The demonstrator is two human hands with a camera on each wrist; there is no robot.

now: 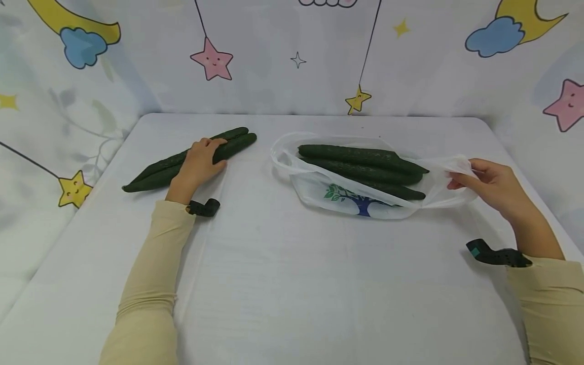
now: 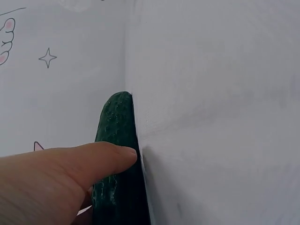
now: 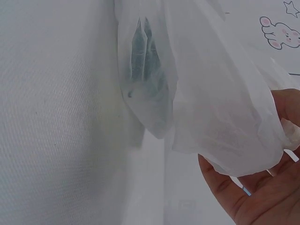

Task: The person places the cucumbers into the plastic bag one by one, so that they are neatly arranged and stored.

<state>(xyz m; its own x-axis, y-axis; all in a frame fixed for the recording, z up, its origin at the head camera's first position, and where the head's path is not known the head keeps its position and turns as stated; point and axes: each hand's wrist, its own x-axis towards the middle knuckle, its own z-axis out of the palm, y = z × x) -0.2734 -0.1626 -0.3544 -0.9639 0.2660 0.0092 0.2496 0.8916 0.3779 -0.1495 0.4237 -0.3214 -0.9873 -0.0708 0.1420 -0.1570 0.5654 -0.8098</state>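
Two long green cucumbers (image 1: 159, 177) lie side by side at the left of the table. My left hand (image 1: 199, 165) grips the nearer one from above; in the left wrist view the thumb lies across this cucumber (image 2: 115, 126), while the other fingers are mostly hidden. Right of the middle, a thin white plastic bag (image 1: 315, 195) with a printed tree lies with its mouth spread, several cucumbers (image 1: 360, 165) showing inside. My right hand (image 1: 495, 185) pinches the bag's right end. Up close, the right wrist view shows the bag's plastic (image 3: 220, 117) bunched between thumb and fingers.
A white cloth covers the table (image 1: 292, 284). Behind it hangs a backdrop (image 1: 264, 30) printed with stars, moons and clouds. Each wrist carries a black camera mount, the left one (image 1: 205, 208) close to the tabletop.
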